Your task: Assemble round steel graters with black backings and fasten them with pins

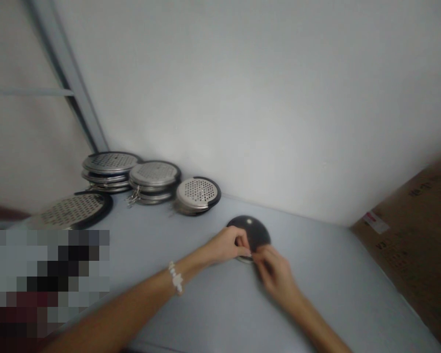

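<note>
On the grey table (206,304) lies a round black disc (255,230) with a small shiny spot near its top and a pale rim at its near edge. My left hand (231,243), with a white bracelet (176,278) at the wrist, pinches at the disc's near edge. Close beside it my right hand (275,269) is pinched too, its fingertips almost meeting the left ones. Whatever sits between the fingertips is small and blurred, so I cannot make it out.
Stacks of round perforated metal discs with black rims, a left stack (110,169), a middle stack (155,179) and a smaller pile (198,193), stand along the wall (242,98). Another perforated disc (73,208) is nearer left. A cardboard box (415,245) stands right; the lower left is pixelated.
</note>
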Tool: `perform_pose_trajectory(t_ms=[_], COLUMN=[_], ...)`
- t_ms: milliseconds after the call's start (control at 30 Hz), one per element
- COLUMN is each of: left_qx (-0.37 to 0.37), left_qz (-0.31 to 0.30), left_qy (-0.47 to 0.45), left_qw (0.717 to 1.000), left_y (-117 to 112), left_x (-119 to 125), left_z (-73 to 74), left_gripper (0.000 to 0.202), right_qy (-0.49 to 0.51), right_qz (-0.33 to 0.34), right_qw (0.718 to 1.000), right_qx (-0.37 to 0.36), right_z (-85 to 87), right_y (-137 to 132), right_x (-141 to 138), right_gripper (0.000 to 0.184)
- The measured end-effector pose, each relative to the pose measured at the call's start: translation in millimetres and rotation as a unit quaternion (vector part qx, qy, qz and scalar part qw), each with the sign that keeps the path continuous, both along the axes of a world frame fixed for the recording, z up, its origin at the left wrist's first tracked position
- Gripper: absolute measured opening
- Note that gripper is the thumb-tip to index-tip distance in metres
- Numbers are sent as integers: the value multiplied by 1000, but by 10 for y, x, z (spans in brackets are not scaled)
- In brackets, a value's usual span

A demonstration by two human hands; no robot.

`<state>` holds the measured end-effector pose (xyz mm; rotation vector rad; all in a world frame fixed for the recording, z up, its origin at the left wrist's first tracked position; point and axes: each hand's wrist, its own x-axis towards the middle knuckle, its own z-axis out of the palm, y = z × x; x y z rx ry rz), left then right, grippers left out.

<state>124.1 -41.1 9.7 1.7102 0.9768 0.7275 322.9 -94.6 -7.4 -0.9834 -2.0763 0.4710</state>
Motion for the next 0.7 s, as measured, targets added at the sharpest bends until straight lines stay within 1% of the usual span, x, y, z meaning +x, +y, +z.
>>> perform_pose_trajectory(t_ms=[300,433,500,600,633,700], left_qx=[9,37,53,51,61,121], left_qz=[26,41,43,36,51,104], left_qy=[27,45,44,24,30,92], left_qw=[999,997,997,998,996,983], left_y=[-9,-39,-40,12,41,101], left_x=[47,114,111,-41,-136,-368], left_z=[-31,-54,-35,65,111,193], left_gripper=[12,15,14,20,20,12], right_qy=[-23,-13,-6,-14,-19,-30], right_qz=[2,-8,-11,-10,-9,-11], right_qw=[1000,1000,1000,1000,999,999], right_qx=[-17,-13,-10,-22,-28,-35], right_z=[17,13,27,75,95,129], right_y=[9,-5,-7,4,12,37], right_x=[70,92,96,100,100,90], right_gripper=[19,18,17,17,16,15])
